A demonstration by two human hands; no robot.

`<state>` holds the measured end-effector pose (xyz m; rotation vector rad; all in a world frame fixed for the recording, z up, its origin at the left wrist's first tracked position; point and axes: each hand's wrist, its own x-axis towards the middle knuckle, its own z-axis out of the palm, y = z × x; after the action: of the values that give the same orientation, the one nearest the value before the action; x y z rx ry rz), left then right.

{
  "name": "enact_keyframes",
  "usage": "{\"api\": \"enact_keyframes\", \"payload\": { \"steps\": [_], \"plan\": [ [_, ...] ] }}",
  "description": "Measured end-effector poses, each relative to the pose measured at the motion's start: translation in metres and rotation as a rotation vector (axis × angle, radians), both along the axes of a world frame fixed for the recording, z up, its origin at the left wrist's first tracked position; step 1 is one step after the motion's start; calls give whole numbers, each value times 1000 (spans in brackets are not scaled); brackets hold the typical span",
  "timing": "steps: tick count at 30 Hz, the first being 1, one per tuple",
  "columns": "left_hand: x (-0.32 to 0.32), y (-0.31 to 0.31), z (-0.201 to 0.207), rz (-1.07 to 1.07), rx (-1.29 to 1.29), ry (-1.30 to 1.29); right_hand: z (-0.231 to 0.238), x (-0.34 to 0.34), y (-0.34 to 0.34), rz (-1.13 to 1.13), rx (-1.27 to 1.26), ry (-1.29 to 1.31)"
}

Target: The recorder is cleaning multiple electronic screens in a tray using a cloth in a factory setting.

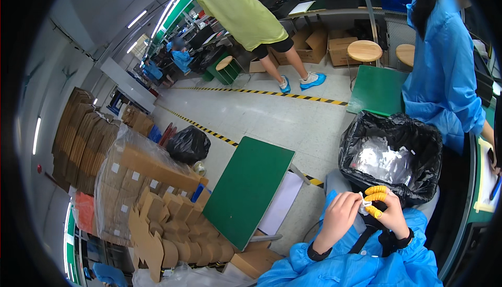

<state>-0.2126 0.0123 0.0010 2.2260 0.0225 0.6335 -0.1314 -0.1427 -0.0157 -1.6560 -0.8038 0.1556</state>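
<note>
Close together above my lap, my left hand (pixel 341 215) and my right hand (pixel 388 209) meet on a small white part (pixel 364 204). Its exact kind is too small to make out. Ribbed yellow finger cots cover the thumb and some fingers of the right hand, which pinches the part. From the other side the left fingertips grip it, bent and pressed together. Just beyond my hands stands a bin lined with a black bag (pixel 348 153), holding many white and clear plastic scraps (pixel 384 159).
A green-topped table (pixel 251 190) stands to the left, beside stacked cardboard boxes (pixel 151 169). Another green tabletop (pixel 377 89) lies beyond the bin. At the right, a person in a blue gown (pixel 444 72) works at a bench; a person in a yellow gown (pixel 243 12) stands farther off.
</note>
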Motion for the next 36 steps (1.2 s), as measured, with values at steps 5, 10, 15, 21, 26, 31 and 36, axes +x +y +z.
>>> {"api": "enact_keyframes", "payload": {
  "steps": [5,10,15,21,26,31,36],
  "plan": [
    [0,-2,9,80,270,-26,2,0,-1,-60,41,23],
    [-1,-1,4,17,86,24,4,2,-3,-40,42,25],
    [-8,-6,3,-52,-332,222,6,2,-2,-41,29,12],
    [-6,-10,7,-140,-334,209,7,3,-4,-121,-70,-166],
    [-2,-17,17,-101,-106,106,10,3,-5,-159,-114,-230],
    [-1,-17,15,-78,-103,51,18,7,-11,-149,-25,-43],
    [0,-15,20,-44,-108,87,-5,5,-10,-52,152,224]
  ]
}}
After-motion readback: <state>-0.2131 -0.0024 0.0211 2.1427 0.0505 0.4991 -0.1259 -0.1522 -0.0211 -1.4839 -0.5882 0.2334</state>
